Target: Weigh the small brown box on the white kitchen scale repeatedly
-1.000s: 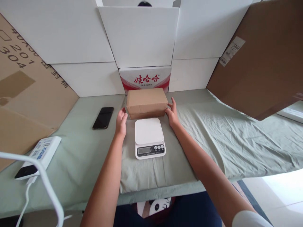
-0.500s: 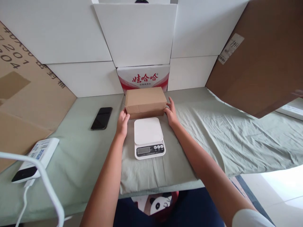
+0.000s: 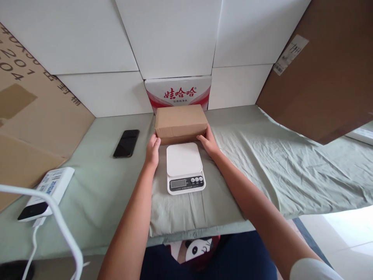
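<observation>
The person's two hands hold a small brown cardboard box, one at each end. The left hand has its fingers bent around the left end of the small brown cardboard box, with its thumb at the front. The right hand has its fingers along the right end and its thumb low on the front side. So the fingers of both hands are grasping the box.

The box is at the middle of the back edge of the worktop, and a soft green cloth covers that top. Right behind the box stands a white and red carton with big red writing. Plain white panels rise above it and on both sides.

Just in front of the box, between the two arms, lies a flat white digital scale. Its little screen and three round buttons face the front edge. I cannot tell if the scale touches the box.

A black phone lies left of the box, toward the back edge. Nearer the front left corner is a white device with a black end and a thin white cord. A big brown carton wall leans on the left, and another big brown carton is on the right with a white label.
</observation>
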Available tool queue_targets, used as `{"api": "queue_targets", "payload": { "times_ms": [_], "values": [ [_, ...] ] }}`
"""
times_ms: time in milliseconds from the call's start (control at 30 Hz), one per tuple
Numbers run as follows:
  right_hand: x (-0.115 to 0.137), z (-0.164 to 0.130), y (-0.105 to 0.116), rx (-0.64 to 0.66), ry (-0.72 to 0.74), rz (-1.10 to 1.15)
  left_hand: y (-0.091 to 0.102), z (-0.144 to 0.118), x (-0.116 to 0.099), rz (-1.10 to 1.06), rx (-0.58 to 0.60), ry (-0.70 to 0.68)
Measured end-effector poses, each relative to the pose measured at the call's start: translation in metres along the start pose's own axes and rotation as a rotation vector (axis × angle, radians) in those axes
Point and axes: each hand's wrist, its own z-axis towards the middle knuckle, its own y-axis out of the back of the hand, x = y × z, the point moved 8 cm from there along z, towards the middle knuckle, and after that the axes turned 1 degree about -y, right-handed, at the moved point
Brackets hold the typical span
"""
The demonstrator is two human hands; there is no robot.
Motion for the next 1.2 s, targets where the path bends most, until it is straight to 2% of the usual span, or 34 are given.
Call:
{"api": "queue_targets", "payload": {
  "times_ms": [167, 333, 500, 600, 767, 1000, 1100, 1200],
  "values": [
    [0.021, -0.013, 0.006, -0.044, 0.203, 0.004, -0.007, -0.011, -0.031, -0.047, -0.006, -0.089],
    [0.036, -0.054, 0.016, -0.069, 0.247, -0.052, -0.007, -0.057, -0.06, -0.037, -0.009, -0.119],
    [0.047, -0.107, 0.019, -0.034, 0.247, -0.075, 0.005, -0.118, -0.066, -0.006, -0.049, -0.077],
    [0.054, -0.124, 0.017, -0.026, 0.244, -0.11, 0.01, -0.138, -0.063, -0.003, -0.043, -0.058],
    [0.062, -0.127, 0.015, -0.03, 0.264, -0.169, 0.015, -0.141, -0.058, -0.009, -0.071, -0.036],
    [0.06, -0.125, 0.013, -0.011, 0.29, -0.169, 0.017, -0.14, -0.059, 0.02, -0.106, -0.049],
    [0.06, -0.124, 0.013, 0.009, 0.283, -0.119, 0.017, -0.14, -0.06, 0.027, -0.125, -0.058],
    [0.052, -0.119, 0.02, -0.013, 0.196, 0.032, 0.019, -0.139, -0.059, 0.032, -0.142, -0.054]
  ]
}}
